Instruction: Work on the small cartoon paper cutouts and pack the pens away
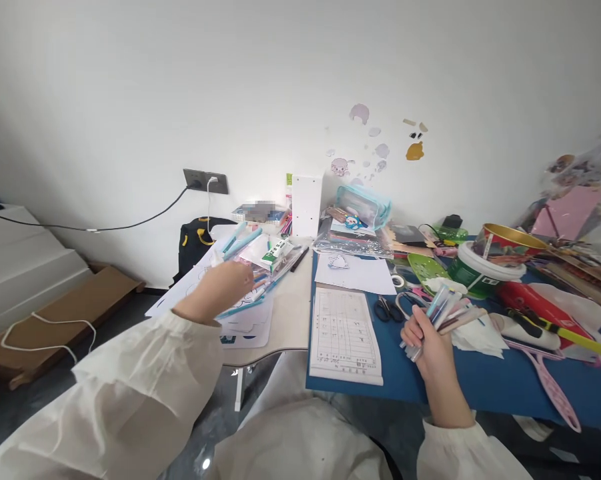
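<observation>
The right hand (427, 348) is closed around a bundle of pens (444, 305). The pens lie across the palm, with their upper ends fanned out beyond the fingers and a few lower ends showing below the grip. The left hand (226, 285) is positioned over a clear pouch (269, 285) with light blue edging. The back of the hand hides the fingertips; whether the left grip is wide, narrow or holding an item cannot be told.

Surfaces: the left hand is above a pale table (291, 317); the right hand is above a blue table (397, 363).

Items about the left grip: a green-and-white label (276, 252) is located just beyond it, to the right. A black pen (300, 259) is farther right, near a white upright box (307, 207).

Items about the right grip: black-handled scissors (387, 309) are just to its left, and a printed form (345, 337) is farther left. A crumpled tissue (480, 339) is just to its right. A pink hairbrush (547, 380) is farther right. A white tub (485, 272) with a green side is beyond the grip, to the right.
</observation>
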Action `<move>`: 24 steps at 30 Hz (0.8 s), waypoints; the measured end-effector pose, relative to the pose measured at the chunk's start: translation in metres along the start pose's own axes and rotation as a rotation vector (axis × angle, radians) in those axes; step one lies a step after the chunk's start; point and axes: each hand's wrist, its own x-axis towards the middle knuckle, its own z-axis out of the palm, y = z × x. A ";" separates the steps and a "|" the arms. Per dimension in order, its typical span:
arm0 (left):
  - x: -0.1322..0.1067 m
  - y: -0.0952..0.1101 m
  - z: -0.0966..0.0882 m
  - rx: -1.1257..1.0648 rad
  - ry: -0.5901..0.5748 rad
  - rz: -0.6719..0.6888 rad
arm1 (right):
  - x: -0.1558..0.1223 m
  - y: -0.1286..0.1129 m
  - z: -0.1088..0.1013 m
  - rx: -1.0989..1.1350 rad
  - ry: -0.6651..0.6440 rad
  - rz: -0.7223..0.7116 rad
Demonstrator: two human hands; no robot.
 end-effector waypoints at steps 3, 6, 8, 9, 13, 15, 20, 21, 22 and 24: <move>-0.004 0.016 0.025 0.061 -0.046 0.019 | 0.001 0.002 -0.001 0.012 -0.010 -0.005; -0.001 0.025 0.035 0.129 -0.056 -0.014 | 0.002 0.004 -0.003 0.025 -0.015 -0.007; 0.003 0.027 0.035 0.168 -0.078 -0.031 | 0.002 0.004 -0.005 0.027 -0.014 -0.011; 0.005 0.027 0.035 0.181 -0.096 -0.033 | 0.002 0.005 -0.005 0.026 -0.017 -0.015; 0.010 0.025 0.035 0.195 -0.184 0.002 | 0.001 0.005 -0.004 0.024 -0.024 -0.035; 0.009 0.022 0.035 0.203 -0.207 0.033 | 0.000 0.005 -0.004 0.030 -0.023 -0.035; 0.008 0.018 0.031 0.235 -0.268 0.067 | 0.001 0.004 -0.003 0.004 -0.035 -0.044; 0.007 0.018 0.029 0.242 -0.284 0.064 | 0.001 0.004 -0.003 -0.018 -0.036 -0.050; 0.007 0.018 0.027 0.247 -0.300 0.061 | 0.001 0.004 -0.003 -0.050 -0.034 -0.056; 0.004 0.019 0.020 0.250 -0.333 0.068 | -0.001 0.004 0.001 -0.149 -0.038 -0.072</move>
